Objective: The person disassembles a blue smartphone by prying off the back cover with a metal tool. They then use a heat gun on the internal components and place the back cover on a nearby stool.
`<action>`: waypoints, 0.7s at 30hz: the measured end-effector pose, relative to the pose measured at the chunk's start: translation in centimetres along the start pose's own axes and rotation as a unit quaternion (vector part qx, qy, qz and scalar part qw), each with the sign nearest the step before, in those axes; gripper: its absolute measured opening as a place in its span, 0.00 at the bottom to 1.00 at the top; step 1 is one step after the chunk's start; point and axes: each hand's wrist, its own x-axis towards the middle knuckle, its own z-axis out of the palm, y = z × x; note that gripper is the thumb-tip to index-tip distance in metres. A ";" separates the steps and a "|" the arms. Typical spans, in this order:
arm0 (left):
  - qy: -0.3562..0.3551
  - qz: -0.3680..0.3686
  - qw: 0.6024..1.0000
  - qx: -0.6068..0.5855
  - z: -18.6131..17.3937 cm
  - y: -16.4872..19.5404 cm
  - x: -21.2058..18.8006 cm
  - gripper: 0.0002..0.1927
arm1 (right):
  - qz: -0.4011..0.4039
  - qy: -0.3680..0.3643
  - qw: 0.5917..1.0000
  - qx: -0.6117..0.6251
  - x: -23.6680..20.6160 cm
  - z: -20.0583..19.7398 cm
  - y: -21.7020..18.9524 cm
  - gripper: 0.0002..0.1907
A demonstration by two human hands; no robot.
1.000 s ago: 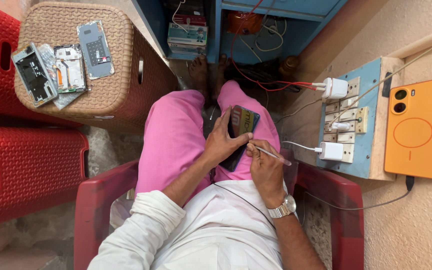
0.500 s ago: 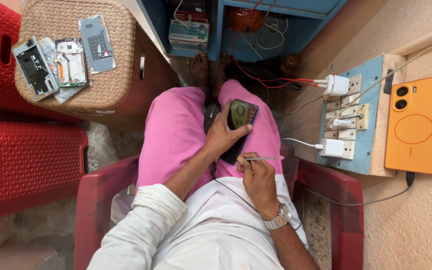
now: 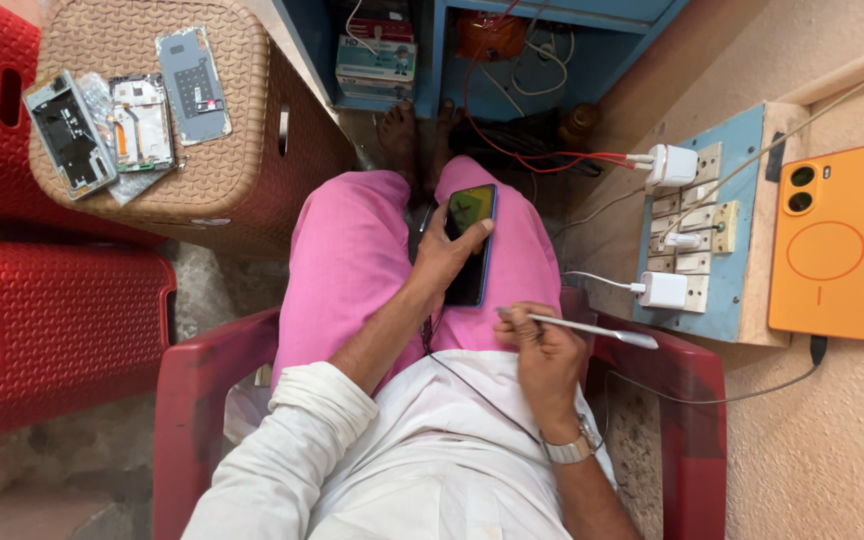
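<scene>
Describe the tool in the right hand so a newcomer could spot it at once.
Start at the pink lap; the right hand sits at its near edge. It grips a slim silver tool, pointing toward the switchboard, thinner than the dark phone alongside.

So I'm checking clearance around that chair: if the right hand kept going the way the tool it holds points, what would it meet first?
Probably the white charger plugged into the blue switchboard. The right hand holds a thin tool pointing that way, across the red chair's arm. Depth is unclear.

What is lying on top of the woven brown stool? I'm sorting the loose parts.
On the woven brown stool lie three opened phone parts: a dark frame, a white board piece and a grey back panel. Whatever lies beneath them is covered.
</scene>
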 end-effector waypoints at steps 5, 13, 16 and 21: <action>-0.020 0.019 0.999 0.019 0.1 0.6 -0.5 0.53 | 0.004 -0.008 0.999 0.047 0.1 -0.2 0.0 0.13; 0.081 0.027 0.996 -0.013 1.4 -0.2 -0.3 0.54 | -0.024 0.010 0.999 0.043 0.3 0.3 0.8 0.12; 0.091 0.034 0.995 -0.003 1.6 -0.4 -0.4 0.54 | -0.034 0.017 0.999 0.011 0.4 0.2 1.0 0.11; 0.106 0.037 0.993 0.021 1.8 -0.3 -0.7 0.54 | -0.044 0.019 0.999 0.003 0.2 0.3 1.0 0.11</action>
